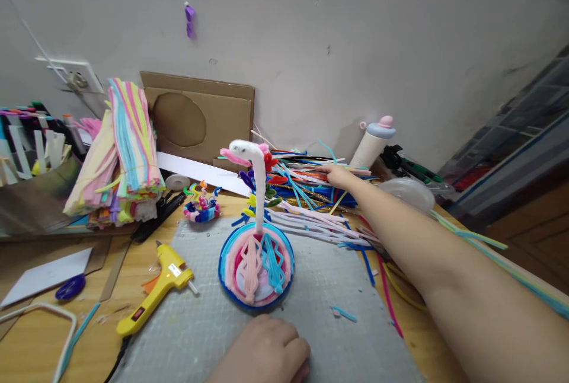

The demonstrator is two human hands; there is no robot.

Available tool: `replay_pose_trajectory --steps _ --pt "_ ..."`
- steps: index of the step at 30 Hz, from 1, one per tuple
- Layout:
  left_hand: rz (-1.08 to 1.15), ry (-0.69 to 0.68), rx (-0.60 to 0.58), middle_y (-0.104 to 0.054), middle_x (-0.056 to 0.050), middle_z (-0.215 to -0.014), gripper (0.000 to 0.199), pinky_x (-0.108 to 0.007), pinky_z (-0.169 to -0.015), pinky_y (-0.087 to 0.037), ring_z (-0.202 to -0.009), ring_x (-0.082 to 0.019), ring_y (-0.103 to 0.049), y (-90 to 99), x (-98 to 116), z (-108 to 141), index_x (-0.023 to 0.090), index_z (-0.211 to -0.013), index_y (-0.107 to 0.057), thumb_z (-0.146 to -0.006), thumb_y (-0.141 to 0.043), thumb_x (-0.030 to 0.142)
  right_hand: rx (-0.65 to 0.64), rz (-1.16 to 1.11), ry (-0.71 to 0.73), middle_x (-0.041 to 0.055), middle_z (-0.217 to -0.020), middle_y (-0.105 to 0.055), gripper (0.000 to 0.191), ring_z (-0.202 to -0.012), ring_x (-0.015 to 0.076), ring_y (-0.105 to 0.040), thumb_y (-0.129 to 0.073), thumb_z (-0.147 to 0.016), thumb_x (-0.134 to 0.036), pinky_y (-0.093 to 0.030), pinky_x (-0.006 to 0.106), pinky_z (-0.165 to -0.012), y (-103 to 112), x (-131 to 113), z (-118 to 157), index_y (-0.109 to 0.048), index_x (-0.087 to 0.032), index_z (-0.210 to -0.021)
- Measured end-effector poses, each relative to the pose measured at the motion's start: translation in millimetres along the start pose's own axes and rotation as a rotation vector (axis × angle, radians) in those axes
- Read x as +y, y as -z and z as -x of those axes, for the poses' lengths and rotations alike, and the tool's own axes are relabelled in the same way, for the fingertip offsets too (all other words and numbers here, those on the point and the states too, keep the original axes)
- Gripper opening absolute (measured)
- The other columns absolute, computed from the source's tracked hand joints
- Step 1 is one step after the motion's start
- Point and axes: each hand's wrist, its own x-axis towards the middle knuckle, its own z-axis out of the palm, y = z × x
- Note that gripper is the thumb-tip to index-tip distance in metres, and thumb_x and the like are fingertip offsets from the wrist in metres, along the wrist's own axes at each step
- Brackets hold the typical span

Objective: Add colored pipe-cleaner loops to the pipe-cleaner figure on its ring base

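Observation:
My left hand (267, 350) rests on the grey cutting mat (320, 318), fingers curled in and nothing showing from them; its palm side is hidden. Just beyond it is a swan-like pipe cleaner figure (260, 193) with a white neck and a pink beak. The round body (256, 264) carries pink and blue zigzag shapes inside a blue rim. My right hand (338, 176) reaches to the back, onto a pile of loose pipe cleaners (306, 193) in many colours. Its index finger is stretched over the pile; the other fingers are partly hidden.
Left of the figure lie a yellow glue gun (162, 288) and a small pipe cleaner crown (202, 208). Bundled pastel pipe cleaners (128, 152) and cardboard (222, 116) stand behind. A white bottle (371, 143) and a clear lid (409, 193) are at the back right.

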Motion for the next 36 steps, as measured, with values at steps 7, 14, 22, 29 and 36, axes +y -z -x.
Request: replay_pose_trajectory --steps 7,14,22,29,36 --pt "-0.035 -0.013 0.028 -0.064 0.004 -0.076 0.008 -0.027 -0.053 -0.029 -0.066 -0.013 -0.056 -2.6 0 0 0.022 -0.082 -0.055 -0.079 -0.060 0.028 -0.089 0.119 0.019 0.0022 -0.117 -0.062 0.039 -0.109 0.0284 -0.054 -0.050 -0.080 -0.028 -0.039 0.042 -0.092 -12 -15 18 -0.058 -0.031 -0.118" --pt "-0.012 -0.009 0.030 -0.064 0.003 -0.076 0.008 -0.027 -0.054 -0.030 -0.066 -0.013 -0.056 -4.8 0 0 0.022 -0.083 -0.056 -0.079 -0.060 0.027 -0.129 0.205 0.062 0.0080 -0.122 -0.059 0.043 -0.110 0.0312 -0.052 -0.033 -0.088 -0.046 -0.030 0.054 -0.091 -35 -37 48 -0.052 -0.030 -0.123" --pt "0.010 0.014 -0.007 -0.065 0.002 -0.080 0.008 -0.025 -0.059 -0.034 -0.071 -0.015 -0.058 -0.8 2 -2 0.022 -0.086 -0.057 -0.079 -0.059 0.023 -0.075 0.256 0.049 0.0098 -0.137 -0.044 0.054 -0.120 0.0315 -0.042 -0.037 -0.085 -0.053 -0.016 0.058 -0.098 -38 -45 58 -0.042 -0.026 -0.131" --pt "0.003 -0.002 -0.017 -0.065 0.002 -0.079 0.009 -0.025 -0.058 -0.034 -0.071 -0.015 -0.058 -3.2 1 -1 0.022 -0.085 -0.057 -0.077 -0.061 0.025 0.170 0.254 0.018 0.0159 -0.109 -0.061 0.049 -0.111 0.0326 -0.046 -0.023 -0.092 -0.047 -0.020 0.049 -0.097 -17 -71 61 -0.060 -0.017 -0.104" --pt "-0.010 0.002 -0.018 -0.065 0.002 -0.080 0.011 -0.025 -0.058 -0.034 -0.072 -0.015 -0.059 -2.7 1 0 0.022 -0.086 -0.057 -0.078 -0.062 0.028 0.364 0.166 -0.285 0.0249 -0.138 -0.032 0.056 -0.125 0.0359 -0.032 -0.016 -0.093 -0.038 -0.022 0.054 -0.098 5 -37 27 -0.024 -0.004 -0.136"
